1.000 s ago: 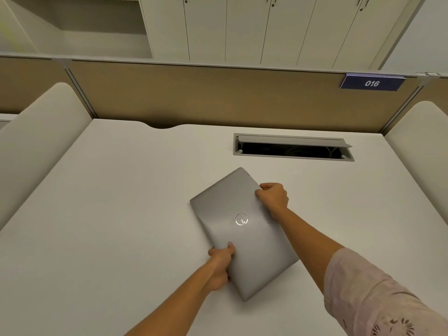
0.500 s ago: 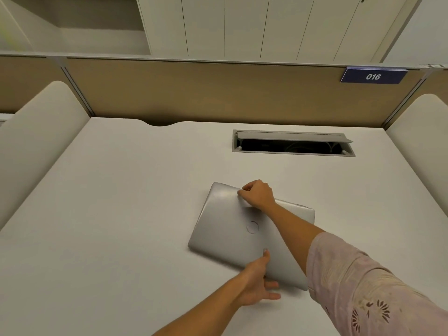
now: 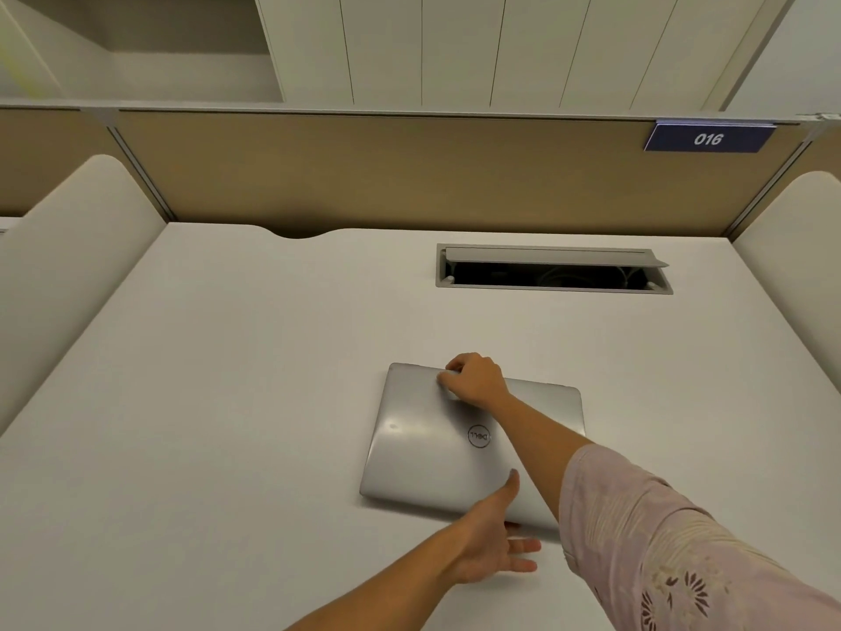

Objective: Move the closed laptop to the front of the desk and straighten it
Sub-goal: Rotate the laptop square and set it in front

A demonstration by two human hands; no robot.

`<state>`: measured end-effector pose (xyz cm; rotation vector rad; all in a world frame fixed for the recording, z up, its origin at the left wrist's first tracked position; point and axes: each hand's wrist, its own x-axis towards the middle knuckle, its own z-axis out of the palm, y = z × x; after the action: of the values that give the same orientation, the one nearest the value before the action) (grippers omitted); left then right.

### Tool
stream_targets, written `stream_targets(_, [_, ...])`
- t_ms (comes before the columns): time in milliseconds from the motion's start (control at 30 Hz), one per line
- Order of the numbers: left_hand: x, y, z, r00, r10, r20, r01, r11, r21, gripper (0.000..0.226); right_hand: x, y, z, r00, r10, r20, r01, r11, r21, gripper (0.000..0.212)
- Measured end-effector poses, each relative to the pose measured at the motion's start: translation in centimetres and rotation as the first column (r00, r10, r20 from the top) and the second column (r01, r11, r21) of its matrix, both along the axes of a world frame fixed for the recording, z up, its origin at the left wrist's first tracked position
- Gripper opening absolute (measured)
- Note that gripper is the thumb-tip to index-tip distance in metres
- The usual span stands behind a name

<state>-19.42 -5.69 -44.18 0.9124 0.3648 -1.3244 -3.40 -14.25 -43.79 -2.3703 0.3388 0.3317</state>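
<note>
Since the earlier frame, I see the closed silver Dell laptop (image 3: 437,444) rotated from a steep diagonal to nearly square with the white desk (image 3: 218,403), its right end slightly nearer me. It lies flat at 5 o'clock from desk centre, at 7 o'clock from the open cable hatch (image 3: 553,268). My right hand (image 3: 475,380) is curled over its far edge at 12 o'clock, gripping it; my left hand (image 3: 489,546) is spread open at the near edge, thumb on the lid, fingers beneath.

The desk (image 3: 227,403) lies bare left of the laptop (image 3: 432,448). An open cable hatch (image 3: 553,268) gapes behind. Padded side panels (image 3: 68,275) wall both flanks.
</note>
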Motion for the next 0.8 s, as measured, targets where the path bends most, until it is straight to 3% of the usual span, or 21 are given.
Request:
stream_targets(67, [0.2,0.2,0.2,0.996,-0.075,0.037,0.074,0.996,0.041,0.139,-0.1,-0.1,-0.3,1.0,0.007,0.011,-0.007,1.0,-0.009,0.033])
stream_targets(233, [0.9,1.4,0.4,0.927,-0.353,0.13,0.316,0.918,0.239,0.073,-1.2,-0.8,-1.2,0.991,0.111,0.072,-0.11,0.994,-0.016,0.044])
stream_targets(333, [2.1,2.2,1.5,0.729,-0.649,0.219,0.545,0.743,0.389,0.067,-2.6,-1.5,-1.8,0.973,0.163,0.165,-0.166,0.986,0.002,0.053])
stream_targets(400, [3.0,2.7,2.1,0.604,-0.736,0.307,0.564,0.666,0.488,0.052,-4.1,-2.2,-2.2,0.951,0.209,0.229,-0.206,0.978,-0.035,0.057])
stream_targets(467, [4.1,3.5,2.4,0.563,-0.716,0.412,0.478,0.689,0.545,0.043,-5.9,-2.9,-2.7,0.921,0.258,0.293,-0.239,0.966,-0.099,0.059])
stream_targets(533, [4.8,4.2,2.1,0.541,-0.616,0.573,0.258,0.769,0.585,0.039,-7.8,-3.8,-3.2,0.891,0.29,0.351,-0.26,0.957,-0.131,0.058])
stream_targets(567, [5.2,4.7,1.6,0.479,-0.581,0.658,0.107,0.783,0.613,0.036,-8.8,-4.1,-3.3,0.88,0.3,0.368,-0.269,0.954,-0.133,0.058])
stream_targets(633, [5.8,5.7,0.4,0.213,-0.63,0.747,-0.166,0.73,0.663,0.028,-10.7,-4.6,-3.3,0.865,0.317,0.389,-0.289,0.948,-0.13,0.059])
stream_targets(700, [6.3,6.8,-0.7,-0.083,-0.698,0.711,-0.334,0.692,0.64,0.034,-12.6,-5.0,-3.2,0.847,0.35,0.4,-0.321,0.937,-0.139,0.061])
stream_targets(733, [6.5,7.3,-1.3,-0.168,-0.711,0.683,-0.357,0.69,0.63,0.042,-13.4,-5.1,-3.2,0.84,0.369,0.397,-0.338,0.929,-0.15,0.063])
stream_targets(800, [6.8,8.3,-2.3,-0.238,-0.726,0.645,-0.351,0.684,0.64,0.056,-14.9,-5.6,-3.4,0.827,0.418,0.375,-0.375,0.908,-0.184,0.068])
